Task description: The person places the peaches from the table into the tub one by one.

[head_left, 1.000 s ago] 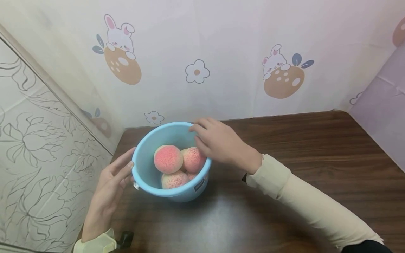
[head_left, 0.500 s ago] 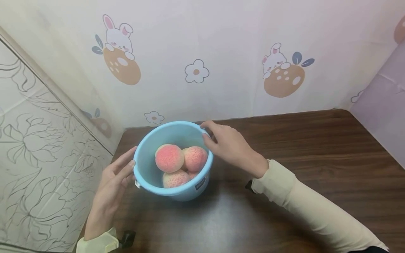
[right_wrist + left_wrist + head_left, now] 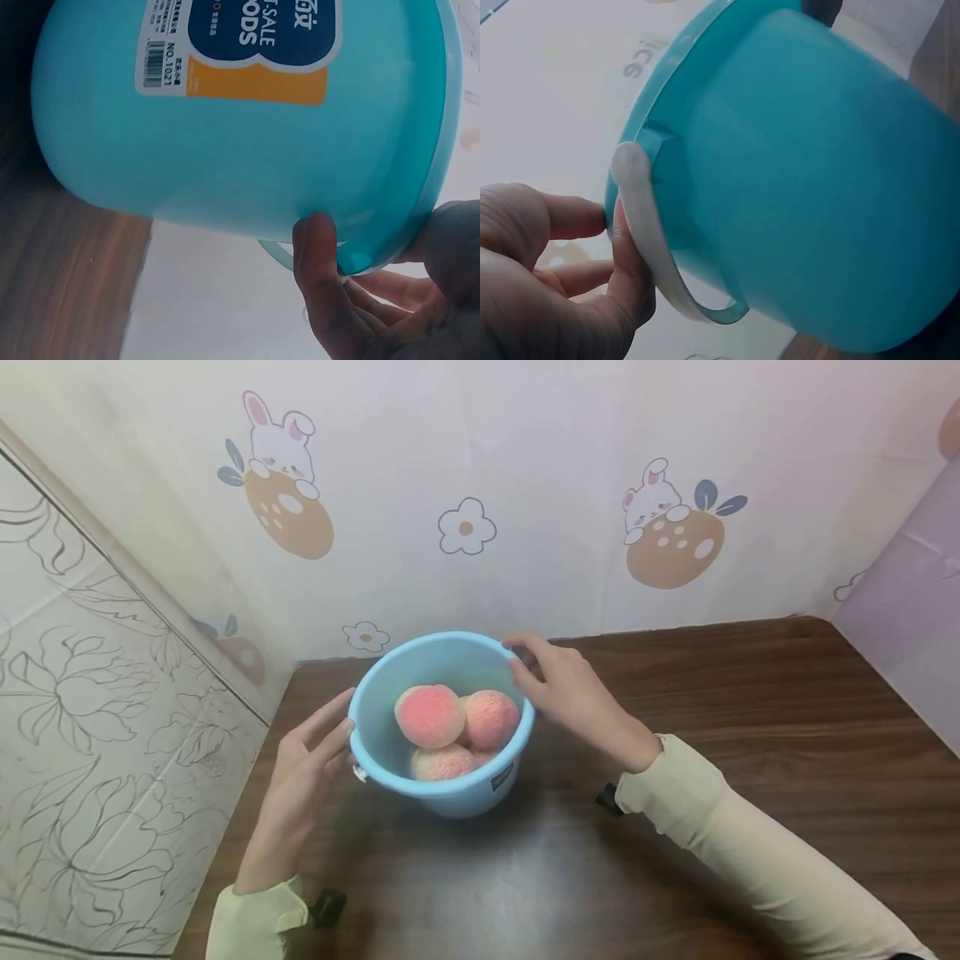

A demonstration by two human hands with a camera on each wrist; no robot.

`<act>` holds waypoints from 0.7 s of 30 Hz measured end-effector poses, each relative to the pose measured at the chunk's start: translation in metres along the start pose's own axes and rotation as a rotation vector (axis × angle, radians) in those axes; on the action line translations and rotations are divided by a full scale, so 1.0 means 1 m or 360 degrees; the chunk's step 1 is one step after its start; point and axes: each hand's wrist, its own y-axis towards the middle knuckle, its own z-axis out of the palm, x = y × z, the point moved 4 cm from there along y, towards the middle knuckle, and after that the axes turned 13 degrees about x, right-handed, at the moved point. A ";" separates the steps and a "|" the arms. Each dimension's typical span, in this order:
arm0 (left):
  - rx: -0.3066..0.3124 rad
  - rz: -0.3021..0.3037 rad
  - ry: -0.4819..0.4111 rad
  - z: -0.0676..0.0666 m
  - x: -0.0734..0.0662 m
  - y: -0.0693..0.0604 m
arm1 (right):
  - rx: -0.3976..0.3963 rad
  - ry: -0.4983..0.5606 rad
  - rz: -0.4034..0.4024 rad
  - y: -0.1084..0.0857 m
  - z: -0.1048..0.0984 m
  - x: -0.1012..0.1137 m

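Note:
A light blue bucket (image 3: pixel 461 803) stands on the table with several pink-and-cream peaches (image 3: pixel 431 717) inside; the lower ones are partly hidden. My left hand (image 3: pixel 303 768) pinches its left rim between thumb and fingers. In the left wrist view, those fingers also lie against the white end of the bucket's handle (image 3: pixel 656 240). At the back right of the rim, my right hand (image 3: pixel 573 689) grips with thumb and fingers on either side of the edge. The right wrist view has the bucket's wall (image 3: pixel 225 157) with a printed label (image 3: pixel 262 45).
The dark wood table (image 3: pixel 750 718) stretches away to the right. A pale wall sheet with rabbit prints (image 3: pixel 540 527) rises close behind the bucket, and a flower-patterned panel (image 3: pixel 97 735) borders the left side.
My right hand has come from over the peaches to the rim and taken hold there. The bucket has then shifted right and slightly back, with both hands moving along.

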 end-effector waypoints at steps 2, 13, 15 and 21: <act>0.0022 0.0002 -0.0032 0.005 -0.001 0.007 | -0.0019 -0.0008 0.0024 -0.001 -0.005 -0.004; 0.0094 0.0009 -0.0194 0.031 -0.005 0.042 | -0.0098 -0.0030 0.0162 -0.007 -0.032 -0.026; 0.0098 0.0034 -0.0220 0.037 -0.006 0.049 | -0.0119 -0.0050 0.0185 -0.008 -0.038 -0.031; 0.0130 0.0101 -0.0226 0.052 -0.009 0.070 | -0.0178 -0.0077 0.0238 -0.009 -0.053 -0.043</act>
